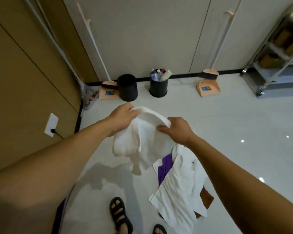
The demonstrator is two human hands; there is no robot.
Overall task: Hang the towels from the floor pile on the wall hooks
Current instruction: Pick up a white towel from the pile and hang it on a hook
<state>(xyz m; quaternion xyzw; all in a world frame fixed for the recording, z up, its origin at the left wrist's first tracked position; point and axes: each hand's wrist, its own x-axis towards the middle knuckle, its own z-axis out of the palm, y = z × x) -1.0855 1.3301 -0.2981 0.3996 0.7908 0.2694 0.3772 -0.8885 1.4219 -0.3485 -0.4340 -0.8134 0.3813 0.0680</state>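
Hanging from two hands at the centre of the frame, a white towel (142, 141) is held up over a pale glossy floor (227, 124). Its top edge is pinched by the left hand (121, 118), seen left of centre, and by the right hand (178, 130), seen just right of centre; each grip is closed on the cloth, fingers curled round the hem. The rest of the towel droops below in bunched folds, clear of the floor.

At the lower right of the frame, the pile (181, 188) is seen lying on the floor: white towels on top, with purple and brown cloth showing beneath. Two sandalled feet are seen at the bottom edge, just beside the pile.

Along the far wall, across the upper half of the frame, two pink hooks (229, 13) are seen, each already taken by a broom handle (98, 48). Two black bins (158, 86) and two pink dustpans (208, 88) stand at the wall's foot. A metal cart (277, 56) is seen at the upper right.

Risks are judged as follows. The towel is bunched, so it could slip off a hook if only a loose fold is caught. A free hook is not visible, so one may need to be found. The pile could be stepped on or tripped over, since it lies close to the feet.
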